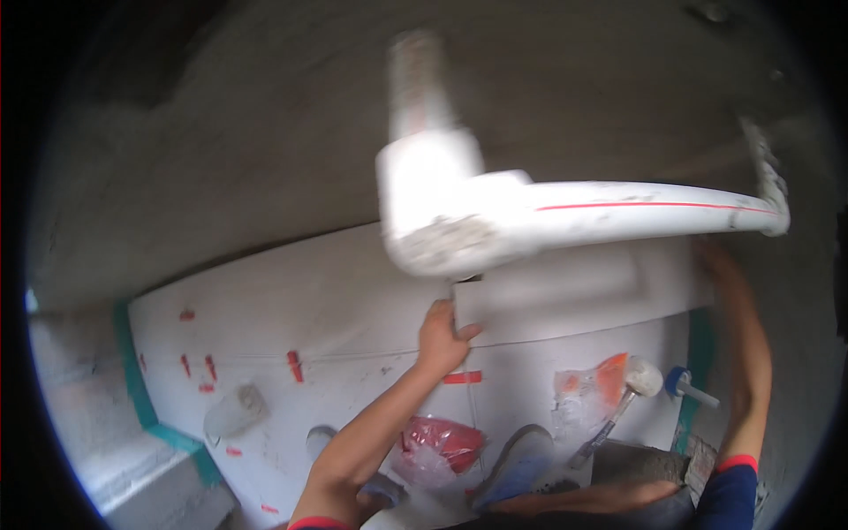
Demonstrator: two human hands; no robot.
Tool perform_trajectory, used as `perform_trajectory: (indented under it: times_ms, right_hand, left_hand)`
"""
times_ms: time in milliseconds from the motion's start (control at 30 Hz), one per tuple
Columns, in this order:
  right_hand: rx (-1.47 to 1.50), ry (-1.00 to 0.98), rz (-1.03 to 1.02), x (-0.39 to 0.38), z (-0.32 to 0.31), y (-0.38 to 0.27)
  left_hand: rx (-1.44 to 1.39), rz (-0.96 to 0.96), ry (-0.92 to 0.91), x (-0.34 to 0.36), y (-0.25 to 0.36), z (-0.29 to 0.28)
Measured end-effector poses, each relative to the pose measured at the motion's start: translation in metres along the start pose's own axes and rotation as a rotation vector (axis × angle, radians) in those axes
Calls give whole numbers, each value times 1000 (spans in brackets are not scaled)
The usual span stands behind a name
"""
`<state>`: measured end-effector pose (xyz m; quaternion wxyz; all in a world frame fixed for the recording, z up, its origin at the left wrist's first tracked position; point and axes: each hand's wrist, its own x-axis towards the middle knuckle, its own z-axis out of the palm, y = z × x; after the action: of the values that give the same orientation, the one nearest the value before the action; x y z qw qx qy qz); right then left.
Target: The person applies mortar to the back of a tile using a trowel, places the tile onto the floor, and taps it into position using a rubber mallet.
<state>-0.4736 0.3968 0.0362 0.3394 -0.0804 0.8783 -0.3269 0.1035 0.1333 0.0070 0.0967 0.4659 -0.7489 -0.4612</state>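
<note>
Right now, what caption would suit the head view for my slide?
Left hand and right hand at opposite ends of a white slab, beyond a red-striped pipe.

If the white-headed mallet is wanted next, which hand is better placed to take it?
Probably the right hand: the mallet lies toward that side, its head nearer it than the left hand, which holds the pale tile by its left edge.
</note>
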Motion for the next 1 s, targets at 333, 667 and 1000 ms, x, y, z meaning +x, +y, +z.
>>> perform_trajectory:
  times_ms: [333,667,1000]
  right_hand:
    - [-128,147,61,19,38,-15]
    - [-199,219,36,5,56,-9]
    - [-279,311,-33,5,71,2]
  left_hand:
    - [-124,-5,41,0,-13,14]
    - [-196,-64,61,1,-15,18]
    - [-47,-30,77,2,-8,18]
